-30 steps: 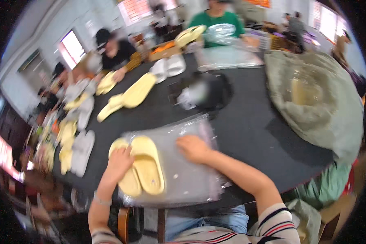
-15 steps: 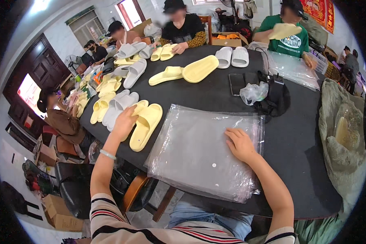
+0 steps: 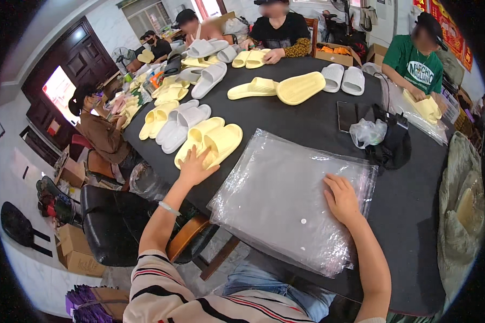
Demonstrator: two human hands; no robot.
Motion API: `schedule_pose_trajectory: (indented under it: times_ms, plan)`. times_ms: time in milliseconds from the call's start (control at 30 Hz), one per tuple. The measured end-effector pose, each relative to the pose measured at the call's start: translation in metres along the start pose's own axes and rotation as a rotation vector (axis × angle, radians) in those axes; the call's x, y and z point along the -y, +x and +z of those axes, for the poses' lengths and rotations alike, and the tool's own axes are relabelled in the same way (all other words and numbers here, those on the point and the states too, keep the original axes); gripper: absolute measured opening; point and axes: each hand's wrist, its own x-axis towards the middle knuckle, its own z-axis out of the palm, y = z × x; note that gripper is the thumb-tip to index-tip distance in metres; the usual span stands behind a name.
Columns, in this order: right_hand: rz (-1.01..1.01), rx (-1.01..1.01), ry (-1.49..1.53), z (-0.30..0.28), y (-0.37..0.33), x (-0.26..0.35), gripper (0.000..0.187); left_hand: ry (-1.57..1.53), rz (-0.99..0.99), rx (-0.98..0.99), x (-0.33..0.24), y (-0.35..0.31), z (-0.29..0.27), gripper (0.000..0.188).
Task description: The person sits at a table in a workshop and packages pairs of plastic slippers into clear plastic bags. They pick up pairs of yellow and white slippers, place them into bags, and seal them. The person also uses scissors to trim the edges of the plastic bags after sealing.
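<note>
My left hand has its fingers spread at the near end of a pair of yellow slide slippers, with fingertips touching them. The two slippers lie side by side on the dark table. My right hand rests flat, fingers stretched out, on the right part of a stack of clear plastic bags. Left of the yellow pair is a grey pair of slippers, and beyond it another yellow pair.
Farther back lie a yellow pair of slippers and a grey pair. A phone, a crumpled plastic bag and a black bag sit right of centre. Co-workers sit around the table; one in green handles a yellow slipper.
My left hand has moved from the top of the yellow slippers to their near end, and the pair now sits more evenly. The person in green has lowered a yellow slipper to the bags.
</note>
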Motion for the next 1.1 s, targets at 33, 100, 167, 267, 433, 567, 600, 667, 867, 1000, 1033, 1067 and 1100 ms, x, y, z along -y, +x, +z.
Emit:
schedule_pose_trajectory:
  times_ms: [33, 100, 167, 267, 433, 567, 600, 667, 867, 1000, 1033, 1067, 1100]
  plan:
    - [0.005, 0.0, -0.001, 0.0, 0.0, 0.0, 0.034, -0.009, -0.003, 0.01, 0.004, 0.002, -0.001, 0.08]
    - [0.009, 0.0, 0.011, 0.0, 0.0, 0.001, 0.034, 0.054, 0.0, -0.044, 0.02, 0.005, 0.001, 0.079]
    - [0.014, 0.002, 0.02, -0.001, 0.001, 0.002, 0.035, 0.096, -0.002, -0.088, 0.031, 0.009, 0.004, 0.078]
    - [0.007, 0.002, 0.0, -0.001, 0.002, 0.002, 0.035, 0.114, -0.031, -0.106, 0.04, 0.019, 0.008, 0.078]
    - [-0.001, -0.008, 0.006, -0.001, 0.002, 0.002, 0.035, 0.096, -0.123, -0.012, 0.067, 0.047, 0.008, 0.084]
    - [-0.017, -0.013, 0.015, 0.0, 0.002, 0.003, 0.034, 0.082, -0.185, 0.069, 0.089, 0.061, 0.004, 0.089]
    - [-0.011, -0.015, 0.012, -0.001, 0.002, 0.003, 0.034, 0.076, -0.184, 0.048, 0.089, 0.062, 0.005, 0.09]
    - [0.002, -0.015, 0.008, -0.003, 0.0, 0.003, 0.034, 0.079, -0.182, 0.046, 0.085, 0.067, 0.001, 0.088]
    - [-0.031, -0.02, -0.007, 0.0, 0.002, 0.001, 0.034, 0.119, -0.226, -0.112, 0.085, 0.067, 0.018, 0.087]
    - [-0.023, -0.018, 0.009, -0.001, 0.002, 0.001, 0.034, 0.062, -0.209, -0.317, 0.085, 0.059, 0.038, 0.082]
    - [-0.023, -0.017, 0.012, -0.001, 0.002, 0.001, 0.034, 0.006, -0.154, -0.412, 0.088, 0.053, 0.042, 0.08]
    - [-0.018, -0.011, 0.01, -0.001, 0.001, 0.0, 0.034, -0.055, -0.096, -0.501, 0.084, 0.044, 0.044, 0.078]
    - [-0.018, -0.014, 0.009, -0.001, 0.001, -0.001, 0.034, -0.117, -0.038, -0.59, 0.08, 0.037, 0.046, 0.076]
